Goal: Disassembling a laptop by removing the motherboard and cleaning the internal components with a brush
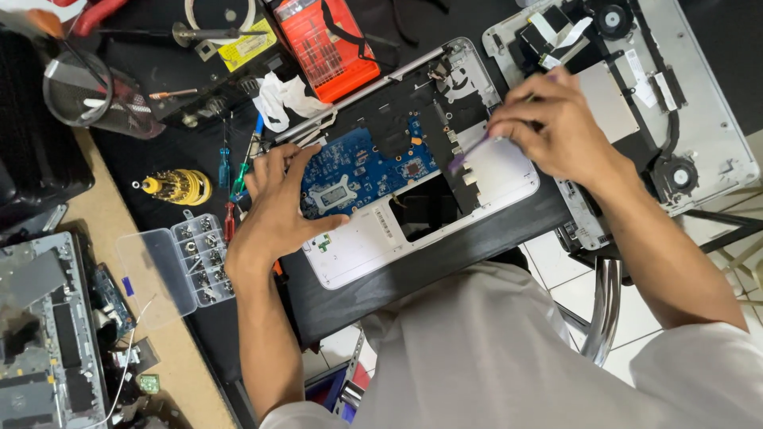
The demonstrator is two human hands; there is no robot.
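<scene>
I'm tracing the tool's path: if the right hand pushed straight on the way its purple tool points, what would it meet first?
The right hand aims its purple tool down-left; its tip already sits near the black bracket, so it likely meets that first. Depth is unclear.

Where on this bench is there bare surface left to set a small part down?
A tan strip of table lies bare between the black tray and the clear screw box. A dark mat edge is bare below the open laptop base. Crowded: around the left hand, screwdrivers; right hand works over the boards.
</scene>
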